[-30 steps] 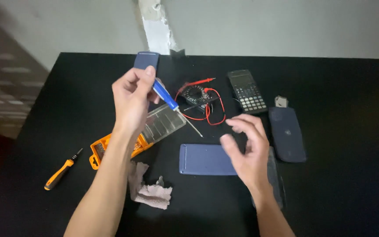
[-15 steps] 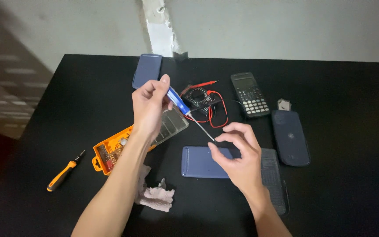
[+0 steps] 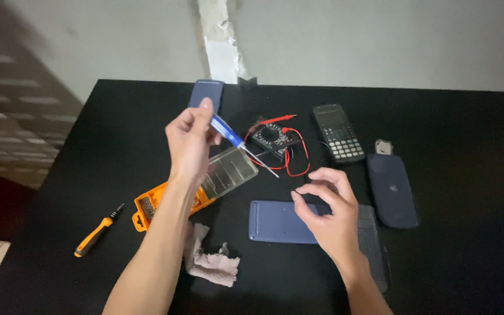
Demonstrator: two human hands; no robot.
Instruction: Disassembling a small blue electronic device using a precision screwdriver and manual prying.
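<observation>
- Holding a blue screwdriver [image 3: 228, 130] in my left hand [image 3: 189, 143], fingers wrapped on the handle, shaft angled down and right; tip hung in the air above the table [image 3: 88, 146], near the multimeter [image 3: 269, 139].
- Right hand [image 3: 325, 207] was empty, fingers loosely curled and narrow, thumb and forefinger nearly pinched; I couldn't tell if anything tiny sat between them.
- That hand hovered over the right end of the blue panel [image 3: 284, 221], which lay flat just below and left of it. Touching or just above: couldn't tell.
- Screwdriver was well apart from the panel, up and to the left, with the clear-lidded orange bit case [image 3: 205, 186] under my left wrist.
- Risks, as I judged them:
  - Grip on the handle looked light; a slip would drop the driver onto the bit case or the multimeter leads [image 3: 296, 163].
  - Any small part pinched in my right hand could vanish on the black table.
  - Left forearm sat just over the case and the rag [image 3: 208, 259]; a careless sweep could knock the case.
- Calculator [image 3: 338, 133], dark cover [image 3: 392, 189] and orange screwdriver [image 3: 97, 230] lay clear of both hands.
</observation>
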